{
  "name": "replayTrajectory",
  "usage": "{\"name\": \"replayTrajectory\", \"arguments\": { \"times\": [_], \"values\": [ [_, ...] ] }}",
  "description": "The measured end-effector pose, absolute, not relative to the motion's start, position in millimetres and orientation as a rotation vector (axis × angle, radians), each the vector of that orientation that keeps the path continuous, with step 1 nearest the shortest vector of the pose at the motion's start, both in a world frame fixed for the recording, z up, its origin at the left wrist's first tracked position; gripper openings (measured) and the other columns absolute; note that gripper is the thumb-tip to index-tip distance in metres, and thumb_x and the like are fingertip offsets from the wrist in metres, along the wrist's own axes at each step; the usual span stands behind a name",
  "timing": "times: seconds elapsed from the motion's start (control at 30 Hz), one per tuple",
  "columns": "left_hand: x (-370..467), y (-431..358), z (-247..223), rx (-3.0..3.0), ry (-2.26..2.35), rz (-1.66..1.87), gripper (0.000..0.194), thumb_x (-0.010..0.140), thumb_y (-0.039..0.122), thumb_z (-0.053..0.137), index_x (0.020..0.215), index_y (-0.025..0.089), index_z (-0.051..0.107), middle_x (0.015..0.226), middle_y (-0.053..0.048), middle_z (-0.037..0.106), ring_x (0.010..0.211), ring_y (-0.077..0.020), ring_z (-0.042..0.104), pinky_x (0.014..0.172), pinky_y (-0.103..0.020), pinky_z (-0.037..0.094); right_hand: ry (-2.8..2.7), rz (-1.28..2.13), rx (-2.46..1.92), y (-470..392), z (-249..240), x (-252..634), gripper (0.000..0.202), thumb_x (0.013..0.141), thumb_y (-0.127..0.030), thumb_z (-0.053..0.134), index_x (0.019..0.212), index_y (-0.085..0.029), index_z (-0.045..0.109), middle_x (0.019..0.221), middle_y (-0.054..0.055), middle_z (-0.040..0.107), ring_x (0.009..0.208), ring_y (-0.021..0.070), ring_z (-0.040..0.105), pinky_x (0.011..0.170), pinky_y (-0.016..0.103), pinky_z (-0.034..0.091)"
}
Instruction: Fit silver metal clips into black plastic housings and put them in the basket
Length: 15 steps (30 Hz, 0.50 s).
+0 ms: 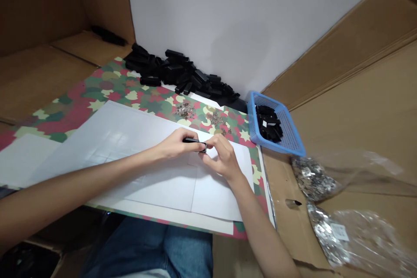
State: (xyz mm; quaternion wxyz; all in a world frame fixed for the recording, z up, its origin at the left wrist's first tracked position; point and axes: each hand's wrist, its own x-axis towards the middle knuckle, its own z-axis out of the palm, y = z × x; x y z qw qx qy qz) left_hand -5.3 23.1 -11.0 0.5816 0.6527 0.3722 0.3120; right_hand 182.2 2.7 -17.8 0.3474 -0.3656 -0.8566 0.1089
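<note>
A small black oblong casing is held over the white sheets on the table. My left hand is closed around its length. At the casing's right end, the fingertips of my right hand pinch together; whatever they hold there is too small to make out. Just beyond my hands lie a small heap of shiny metal pieces and a looser scatter of small metal parts.
Many similar black casings are piled along the back wall. To the right stands a blue plastic basket with black casings in it. Clear bags of metal parts lie on cardboard at the right. A camouflage-patterned cover lies under the sheets.
</note>
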Motion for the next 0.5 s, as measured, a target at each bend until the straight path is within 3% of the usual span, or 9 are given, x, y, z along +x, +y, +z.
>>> {"name": "replayTrajectory", "arguments": {
  "times": [0.5],
  "values": [
    [-4.6,21.8,-13.0,1.509,0.88,0.721,0.028,0.074,0.038,0.063,0.061,0.014,0.06,0.058,0.002,0.052,0.057,-0.0105,0.044,0.054,-0.025,0.03,-2.214,0.279,-0.933,2.1,-17.4,181.4,0.011,0.078,-0.017,0.056,0.077,-0.024,0.047,0.069,0.0,0.049,0.065,0.018,0.046,0.061,0.031,0.035]
  ]
}}
